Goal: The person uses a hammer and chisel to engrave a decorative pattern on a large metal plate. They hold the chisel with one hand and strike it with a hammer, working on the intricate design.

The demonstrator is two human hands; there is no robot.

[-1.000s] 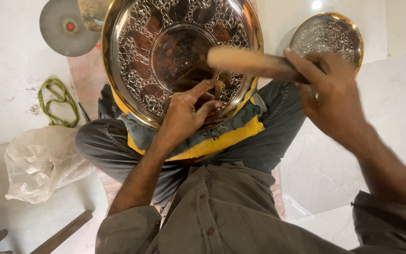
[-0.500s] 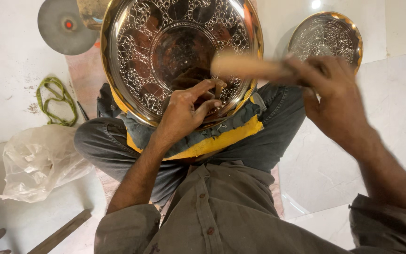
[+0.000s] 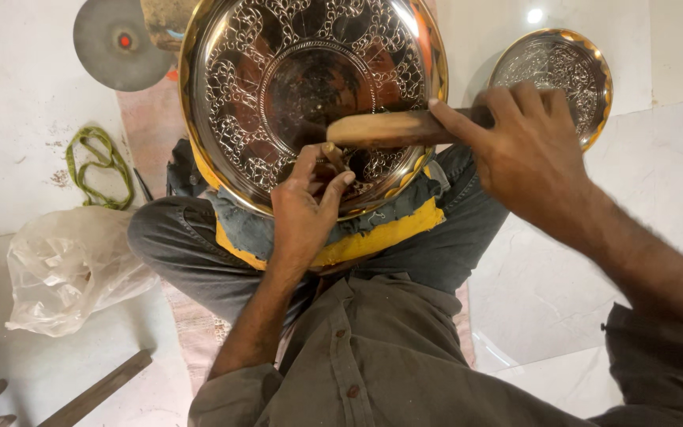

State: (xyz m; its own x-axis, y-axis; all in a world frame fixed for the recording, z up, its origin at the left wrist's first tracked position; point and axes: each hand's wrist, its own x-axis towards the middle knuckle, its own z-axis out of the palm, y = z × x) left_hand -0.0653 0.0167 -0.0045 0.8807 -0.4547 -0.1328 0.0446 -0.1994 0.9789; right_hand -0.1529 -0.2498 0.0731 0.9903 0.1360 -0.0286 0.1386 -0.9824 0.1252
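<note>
The big engraved tray (image 3: 310, 87) rests in the lap, under both hands. The left hand (image 3: 303, 207) pinches a small punch (image 3: 331, 153) (upright, tip on the metal); the right hand (image 3: 530, 150) grips a wooden mallet (image 3: 393, 128) just above it.

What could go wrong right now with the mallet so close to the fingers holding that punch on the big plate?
1. The wooden mallet in the right hand sits just above the left hand, which pinches a small punch; a glancing blow might hit those fingers.
2. The large engraved plate rests tilted on padding over the lap, so it could slip and spoil the pattern.
</note>
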